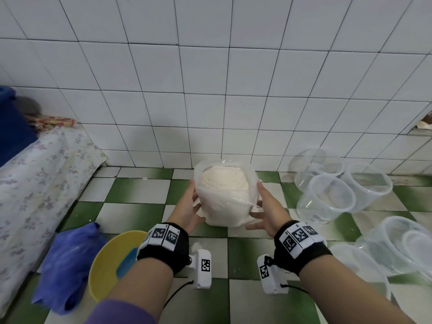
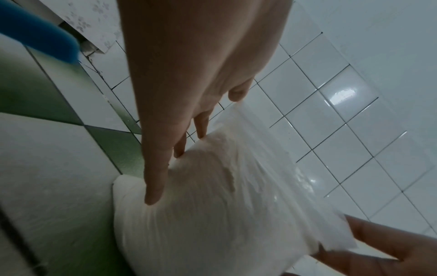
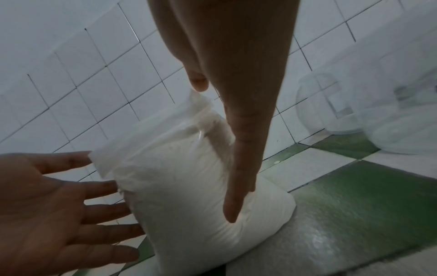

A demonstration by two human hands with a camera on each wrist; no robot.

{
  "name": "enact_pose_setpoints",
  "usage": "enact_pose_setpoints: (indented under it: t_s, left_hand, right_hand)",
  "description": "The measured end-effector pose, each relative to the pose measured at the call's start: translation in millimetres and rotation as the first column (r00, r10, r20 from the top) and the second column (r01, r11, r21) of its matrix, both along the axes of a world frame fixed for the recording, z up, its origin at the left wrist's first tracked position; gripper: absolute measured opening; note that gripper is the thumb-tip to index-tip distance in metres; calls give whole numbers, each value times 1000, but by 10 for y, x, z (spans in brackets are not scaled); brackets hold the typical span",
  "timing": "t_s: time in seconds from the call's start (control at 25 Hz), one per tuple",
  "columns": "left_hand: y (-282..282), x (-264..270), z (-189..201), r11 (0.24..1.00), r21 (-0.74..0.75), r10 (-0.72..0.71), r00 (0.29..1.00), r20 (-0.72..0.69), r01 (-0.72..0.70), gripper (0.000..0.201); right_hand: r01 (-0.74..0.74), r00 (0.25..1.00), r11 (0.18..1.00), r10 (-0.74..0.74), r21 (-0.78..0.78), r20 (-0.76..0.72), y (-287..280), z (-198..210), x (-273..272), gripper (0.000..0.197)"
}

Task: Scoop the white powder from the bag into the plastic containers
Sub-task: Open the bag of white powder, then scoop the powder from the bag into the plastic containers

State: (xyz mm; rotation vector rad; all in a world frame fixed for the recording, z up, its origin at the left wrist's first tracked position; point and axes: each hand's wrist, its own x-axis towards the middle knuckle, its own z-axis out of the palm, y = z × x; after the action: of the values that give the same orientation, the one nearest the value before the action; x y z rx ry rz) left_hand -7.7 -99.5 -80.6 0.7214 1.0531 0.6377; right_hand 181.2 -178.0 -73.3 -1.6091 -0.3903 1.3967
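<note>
A clear plastic bag (image 1: 224,197) full of white powder (image 1: 223,177) stands upright on the green-and-white tiled floor near the wall, its mouth open. My left hand (image 1: 190,211) lies flat against its left side with straight fingers (image 2: 153,190). My right hand (image 1: 265,211) presses its right side, fingers (image 3: 232,203) straight too. In the wrist views the bag (image 2: 212,214) (image 3: 189,196) bulges between both palms. Several empty clear plastic containers (image 1: 327,197) lie and stand to the right.
A yellow bowl (image 1: 105,260) holding something blue sits at the near left, beside a crumpled blue plastic bag (image 1: 67,267). A floral-covered bundle (image 1: 35,183) runs along the left. More clear containers (image 1: 402,244) and a lid crowd the near right. The tiled wall (image 1: 210,90) rises just behind.
</note>
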Motion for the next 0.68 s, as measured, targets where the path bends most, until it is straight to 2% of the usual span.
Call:
enact_pose_setpoints:
  t_s: [0.2, 0.32, 0.4, 0.44, 0.48, 0.52, 0.56, 0.6, 0.64, 0.68]
  left_hand:
    - [-346, -29, -20, 1000, -18, -11, 1000, -2, 11, 54]
    - [-558, 24, -83, 997, -47, -69, 997, -34, 67, 59]
    - [-664, 79, -142, 993, -84, -88, 995, -54, 83, 69]
    - [-726, 120, -156, 992, -98, -88, 994, -58, 82, 71]
    - [-776, 164, -169, 991, -105, -87, 994, -66, 80, 72]
    - [-828, 212, -167, 991, -111, -83, 994, -70, 75, 72]
    - [-868, 255, -175, 991, -116, -77, 994, -74, 68, 71]
    - [-904, 297, -178, 991, -121, -72, 995, -72, 63, 70]
    - [-942, 331, -171, 990, -127, -69, 995, -68, 60, 70]
    - [-966, 352, -168, 990, -127, -66, 996, -64, 57, 70]
  right_hand:
    - [10, 998, 999, -8, -34, 65, -392, 21, -150, 50]
    - [48, 995, 999, -47, -10, 84, -640, 74, -195, 34]
    - [83, 973, 995, -94, 60, 213, -807, 193, -91, 20]
    - [99, 928, 990, -129, 102, 348, -921, 271, 37, 14]
    - [105, 841, 986, -157, 128, 517, -1046, 356, 214, 13]
    - [98, 706, 989, -149, 113, 692, -1189, 446, 415, 15]
    - [96, 535, 995, -80, 34, 841, -1342, 501, 632, 20]
    - [100, 372, 990, 58, -102, 927, -1489, 511, 845, 26]
    - [108, 260, 952, 250, -285, 933, -1618, 471, 1033, 32]
    - [106, 215, 879, 437, -466, 873, -1722, 403, 1142, 37]
